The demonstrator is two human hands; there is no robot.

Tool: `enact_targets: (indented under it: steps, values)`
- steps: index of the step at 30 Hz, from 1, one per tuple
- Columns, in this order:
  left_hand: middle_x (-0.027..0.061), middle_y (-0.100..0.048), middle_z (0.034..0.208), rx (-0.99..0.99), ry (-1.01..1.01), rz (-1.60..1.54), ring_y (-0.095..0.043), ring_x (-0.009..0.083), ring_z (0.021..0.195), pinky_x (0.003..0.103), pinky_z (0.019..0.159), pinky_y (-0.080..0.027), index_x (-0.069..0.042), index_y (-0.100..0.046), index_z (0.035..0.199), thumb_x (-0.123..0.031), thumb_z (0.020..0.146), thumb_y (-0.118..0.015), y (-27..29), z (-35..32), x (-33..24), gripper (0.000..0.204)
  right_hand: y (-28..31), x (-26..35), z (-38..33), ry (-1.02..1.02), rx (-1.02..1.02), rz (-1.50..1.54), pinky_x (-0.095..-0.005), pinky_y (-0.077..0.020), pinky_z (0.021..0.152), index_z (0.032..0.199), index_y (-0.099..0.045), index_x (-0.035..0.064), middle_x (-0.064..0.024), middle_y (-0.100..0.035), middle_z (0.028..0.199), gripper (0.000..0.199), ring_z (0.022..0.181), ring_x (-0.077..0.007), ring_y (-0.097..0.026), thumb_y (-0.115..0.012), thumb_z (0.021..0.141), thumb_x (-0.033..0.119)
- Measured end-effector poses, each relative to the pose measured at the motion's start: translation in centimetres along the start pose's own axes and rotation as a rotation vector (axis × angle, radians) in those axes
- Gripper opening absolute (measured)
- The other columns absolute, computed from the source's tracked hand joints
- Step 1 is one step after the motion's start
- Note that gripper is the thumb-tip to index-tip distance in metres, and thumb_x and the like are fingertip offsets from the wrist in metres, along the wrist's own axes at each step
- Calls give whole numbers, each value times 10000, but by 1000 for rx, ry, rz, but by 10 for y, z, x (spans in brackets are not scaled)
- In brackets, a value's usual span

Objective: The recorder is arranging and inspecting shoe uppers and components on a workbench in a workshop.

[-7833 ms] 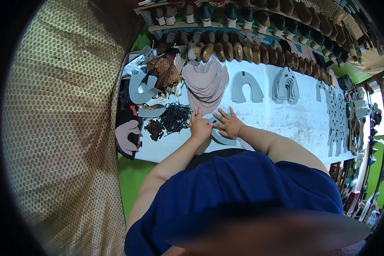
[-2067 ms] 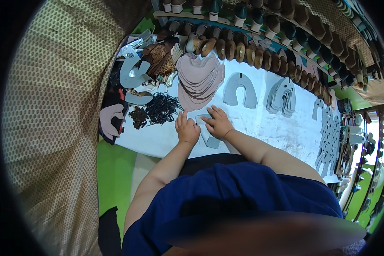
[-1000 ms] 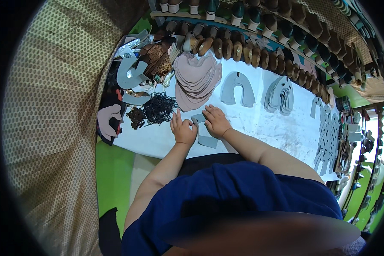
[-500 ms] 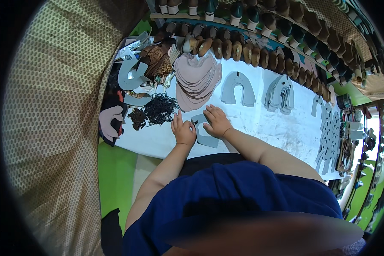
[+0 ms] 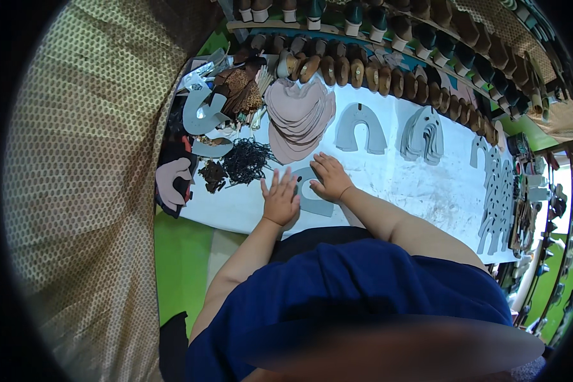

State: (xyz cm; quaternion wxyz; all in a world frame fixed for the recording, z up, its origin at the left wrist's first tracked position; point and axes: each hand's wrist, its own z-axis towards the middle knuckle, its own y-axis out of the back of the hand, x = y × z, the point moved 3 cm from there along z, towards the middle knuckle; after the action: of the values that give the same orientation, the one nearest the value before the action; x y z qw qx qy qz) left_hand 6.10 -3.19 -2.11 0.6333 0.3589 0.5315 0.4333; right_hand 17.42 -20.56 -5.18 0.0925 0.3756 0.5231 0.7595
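A grey U-shaped shoe-upper piece (image 5: 317, 205) lies flat on the white table right in front of me. My right hand (image 5: 332, 180) rests on its far right part with the fingers apart. At the piece's left edge, my left hand (image 5: 280, 198) lies with its fingers stretched out and spread; what is under its fingertips is hidden. Just beyond the left hand sits a tangled heap of thin black strips (image 5: 245, 160). A fanned stack of pale pink pieces (image 5: 299, 121) spreads beyond both hands.
The white table (image 5: 401, 200) also holds a grey arch-shaped piece (image 5: 345, 137), a stack of similar grey pieces (image 5: 411, 141) and rows of cutouts (image 5: 494, 191) at right. Leopard-print scraps (image 5: 251, 99) lie far left. Shoes (image 5: 398, 84) line the back; a patterned curtain (image 5: 89, 191) hangs left.
My left hand has gone from a bent, pinching pose at the grey piece's edge to spread, straight fingers. The right hand stays on the piece. The whole view has shifted slightly.
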Motion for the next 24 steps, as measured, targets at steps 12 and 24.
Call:
enact_targets:
  steps: [12, 24]
  values:
    - [96, -262, 1625, 470, -123, 201, -156, 288, 1523, 674, 1156, -14, -113, -346, 1527, -454, 944, -524, -4, 14, 14, 698, 2, 9, 1, -43, -8, -21, -449, -271, 1176, 1364, -516, 38, -179, -449, 1475, 622, 1413, -350, -355, -661, 850, 358]
    - [166, -298, 1591, -157, 442, 154, -169, 482, 1469, 670, 1144, -117, -157, -729, 1101, -278, 824, -683, 107, -65, 210, 306, 1, 14, 5, -166, -65, -122, -440, -296, 1164, 1343, -529, 53, -141, -479, 1454, 581, 1395, -329, -387, -678, 836, 293]
